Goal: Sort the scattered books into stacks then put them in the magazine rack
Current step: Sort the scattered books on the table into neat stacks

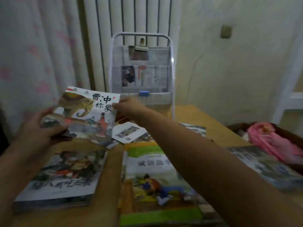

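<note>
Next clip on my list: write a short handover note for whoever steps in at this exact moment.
Left hand grips the elephant book by its left edge; right hand pinches its right edge, lifted above the table.
Magazine rack stands at the table's far edge, newspapers already in it.
Done: a stack sits front left.
Left: green-cover book, small booklet and others at right still lie loose; none of them racked.
</note>
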